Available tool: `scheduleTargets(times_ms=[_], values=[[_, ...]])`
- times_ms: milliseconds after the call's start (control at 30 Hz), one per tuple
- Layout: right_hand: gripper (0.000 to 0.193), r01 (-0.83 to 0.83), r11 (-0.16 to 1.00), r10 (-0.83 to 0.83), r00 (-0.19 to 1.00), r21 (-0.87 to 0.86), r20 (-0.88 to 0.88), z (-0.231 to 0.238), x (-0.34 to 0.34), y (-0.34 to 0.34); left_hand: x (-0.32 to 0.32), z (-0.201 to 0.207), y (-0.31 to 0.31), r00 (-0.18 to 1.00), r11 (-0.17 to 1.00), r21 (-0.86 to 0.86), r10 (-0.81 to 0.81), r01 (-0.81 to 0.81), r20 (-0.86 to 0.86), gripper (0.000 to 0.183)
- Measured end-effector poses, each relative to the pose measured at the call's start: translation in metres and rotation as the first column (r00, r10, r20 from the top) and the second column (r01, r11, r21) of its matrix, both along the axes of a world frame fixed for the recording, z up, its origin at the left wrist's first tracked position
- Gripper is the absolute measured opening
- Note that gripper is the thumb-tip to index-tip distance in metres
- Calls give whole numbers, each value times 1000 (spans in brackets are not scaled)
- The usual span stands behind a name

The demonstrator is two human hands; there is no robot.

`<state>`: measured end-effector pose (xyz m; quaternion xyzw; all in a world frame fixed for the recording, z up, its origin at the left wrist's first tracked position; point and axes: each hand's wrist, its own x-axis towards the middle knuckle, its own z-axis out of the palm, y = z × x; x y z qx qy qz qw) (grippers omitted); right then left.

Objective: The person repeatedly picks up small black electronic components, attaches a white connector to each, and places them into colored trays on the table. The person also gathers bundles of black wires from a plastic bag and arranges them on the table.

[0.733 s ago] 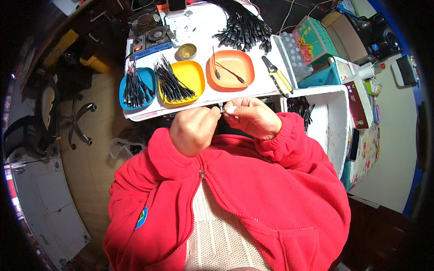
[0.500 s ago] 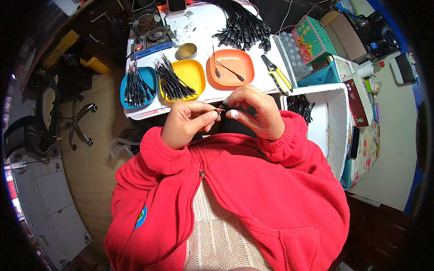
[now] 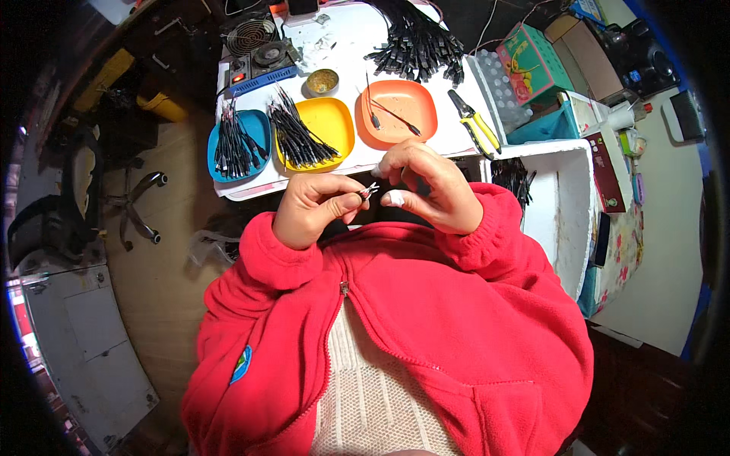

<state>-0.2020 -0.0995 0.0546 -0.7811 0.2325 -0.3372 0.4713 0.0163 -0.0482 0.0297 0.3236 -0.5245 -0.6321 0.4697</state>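
My left hand is closed, pinching a short cable between thumb and forefinger. Its thin bare-looking wire ends, reddish and pale, stick out toward my right hand. Most of this cable is hidden by the fingers. My right hand is just beside the wire ends, its thumb and curled fingers apart with nothing visible between them. White wrapping covers its thumb tip and a fingertip. Beyond my hands, an orange tray holds two loose cables, and a yellow tray carries a bundle of black cables.
A blue tray with more cables stands at the left, near a blue heating device and a small round tin. Yellow-handled wire strippers lie right of the orange tray. A white foam box sits at my right.
My right fingers have drawn slightly away from the cable end, so the wires now show, splayed apart. My left hand keeps its pinch. The whole view has shifted a little.
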Motion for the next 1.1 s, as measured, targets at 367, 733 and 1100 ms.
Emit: scheduleTargets(times_ms=[367,733,1100], values=[[18,22,924,-21,1000,-381,8,-2,10,-1,1,-10,-4,962,983,164,-35,82,-271,10],[36,144,854,-206,976,-500,-72,1,-16,-1,-5,-8,12,813,951,262,20,164,-581,18],[10,6,987,9,996,-160,92,6,5,14,-9,2,11,929,983,132,-70,126,-364,15]])
